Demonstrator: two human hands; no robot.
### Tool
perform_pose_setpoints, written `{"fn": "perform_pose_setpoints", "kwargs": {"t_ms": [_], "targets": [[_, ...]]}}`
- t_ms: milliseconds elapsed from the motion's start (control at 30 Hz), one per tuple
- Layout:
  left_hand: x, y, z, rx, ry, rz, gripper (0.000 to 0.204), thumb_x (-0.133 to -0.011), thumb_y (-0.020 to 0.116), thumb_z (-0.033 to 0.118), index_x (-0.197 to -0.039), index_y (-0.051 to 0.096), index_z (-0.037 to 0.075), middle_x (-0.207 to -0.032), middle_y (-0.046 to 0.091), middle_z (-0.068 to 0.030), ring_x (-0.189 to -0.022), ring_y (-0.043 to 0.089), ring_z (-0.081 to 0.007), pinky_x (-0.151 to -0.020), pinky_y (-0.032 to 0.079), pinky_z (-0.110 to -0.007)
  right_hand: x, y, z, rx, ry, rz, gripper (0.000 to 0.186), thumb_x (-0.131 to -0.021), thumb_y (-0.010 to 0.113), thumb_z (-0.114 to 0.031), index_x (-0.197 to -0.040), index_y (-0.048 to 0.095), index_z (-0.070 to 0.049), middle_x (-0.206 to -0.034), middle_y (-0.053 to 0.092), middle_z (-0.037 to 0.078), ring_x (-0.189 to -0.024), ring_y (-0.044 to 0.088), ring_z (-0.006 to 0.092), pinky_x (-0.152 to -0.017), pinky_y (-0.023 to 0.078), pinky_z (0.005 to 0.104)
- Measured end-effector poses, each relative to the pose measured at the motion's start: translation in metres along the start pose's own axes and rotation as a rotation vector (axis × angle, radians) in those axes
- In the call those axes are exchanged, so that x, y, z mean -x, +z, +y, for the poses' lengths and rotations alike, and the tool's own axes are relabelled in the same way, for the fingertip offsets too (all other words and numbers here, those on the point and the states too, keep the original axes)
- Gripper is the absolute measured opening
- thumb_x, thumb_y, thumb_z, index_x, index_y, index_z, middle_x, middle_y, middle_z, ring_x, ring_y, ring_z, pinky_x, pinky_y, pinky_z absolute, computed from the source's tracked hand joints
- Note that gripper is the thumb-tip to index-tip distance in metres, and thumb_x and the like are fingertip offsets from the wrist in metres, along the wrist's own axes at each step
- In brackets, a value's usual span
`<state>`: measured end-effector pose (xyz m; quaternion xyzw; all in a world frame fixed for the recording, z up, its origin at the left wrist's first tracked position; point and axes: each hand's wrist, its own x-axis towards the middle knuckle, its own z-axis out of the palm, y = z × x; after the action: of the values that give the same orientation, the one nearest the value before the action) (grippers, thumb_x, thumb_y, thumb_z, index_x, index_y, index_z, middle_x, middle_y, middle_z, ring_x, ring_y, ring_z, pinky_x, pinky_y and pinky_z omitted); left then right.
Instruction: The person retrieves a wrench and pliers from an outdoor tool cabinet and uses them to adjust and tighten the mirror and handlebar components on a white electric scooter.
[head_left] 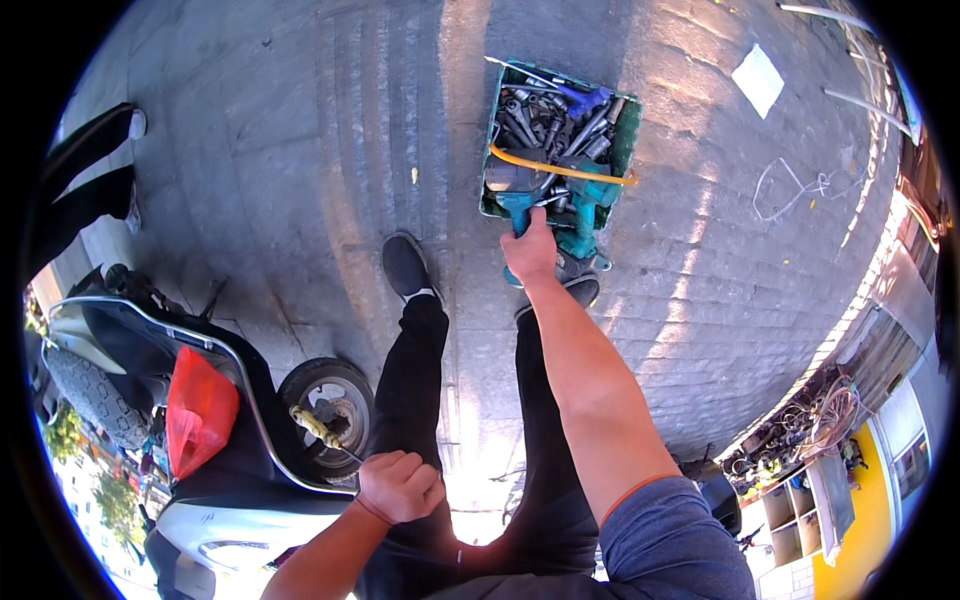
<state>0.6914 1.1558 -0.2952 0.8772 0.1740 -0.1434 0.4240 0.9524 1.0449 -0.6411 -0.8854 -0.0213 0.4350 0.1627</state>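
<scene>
Red plastic bag (198, 408) on scooter, lower left; white paper sheet (758, 79) on pavement, upper right.

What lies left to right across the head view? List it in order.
Red bag → scooter wheel → left hand, closed on a thin tool → right hand on a teal power tool → white sheet on the paving.

- We note a red plastic bag (198, 408) hanging on the scooter's frame.
- We see a white paper sheet (758, 79) lying flat on the grey paving, well apart from the crate.
- We record a loose white cord (790, 187) coiled on the paving.
- We list yellow-fronted shelving (812, 515) at lower right, tangled wires heaped beside it.
</scene>
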Motion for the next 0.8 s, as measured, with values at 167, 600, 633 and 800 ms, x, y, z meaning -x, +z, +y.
{"fn": "perform_pose_setpoints", "kwargs": {"t_ms": [167,600,633,800], "targets": [[-0.001,0.001,0.002,0.005,-0.002,-0.018,0.027,-0.065,0.079,0.012,-0.062,0.052,0.015,-0.062,0.047,-0.002,-0.051,0.052,-0.0237,-0.046,0.041,-0.038,0.007,0.002,0.011,0.105,-0.104,0.005,0.058,-0.089,0.08,-0.019,-0.138,0.049,-0.009,-0.117,0.07,0.026,-0.115,0.066,0.0465,-0.099,0.054,0.0552],[-0.008,0.001,0.005,0.001,-0.003,-0.056,0.023,-0.064,0.079,0.012,-0.064,0.056,0.015,-0.063,0.048,-0.0018,-0.051,0.053,-0.0237,-0.046,0.041,-0.038,0.004,0.024,0.02,0.092,-0.09,0.014,0.06,-0.092,0.081,-0.021,-0.142,0.049,-0.013,-0.113,0.074,0.025,-0.11,0.07,0.0465,-0.094,0.056,0.0557],[-0.009,0.001,0.006,0.003,-0.003,-0.057,0.023,-0.064,0.078,0.012,-0.064,0.056,0.015,-0.063,0.047,-0.0018,-0.051,0.052,-0.0237,-0.046,0.041,-0.038,0.004,0.024,0.02,0.08,-0.079,0.005,0.06,-0.092,0.081,-0.021,-0.143,0.05,-0.013,-0.113,0.074,0.024,-0.11,0.07,0.0462,-0.094,0.056,0.0557],[-0.013,0.004,0.008,0.007,0.0,-0.056,0.023,-0.064,0.078,0.012,-0.064,0.055,0.015,-0.063,0.047,-0.002,-0.05,0.052,-0.0237,-0.046,0.04,-0.039,0.023,0.023,0.015,-0.035,-0.058,0.047,0.061,-0.089,0.083,-0.02,-0.144,0.056,-0.015,-0.114,0.073,0.024,-0.11,0.069,0.0465,-0.095,0.055,0.055]]}}
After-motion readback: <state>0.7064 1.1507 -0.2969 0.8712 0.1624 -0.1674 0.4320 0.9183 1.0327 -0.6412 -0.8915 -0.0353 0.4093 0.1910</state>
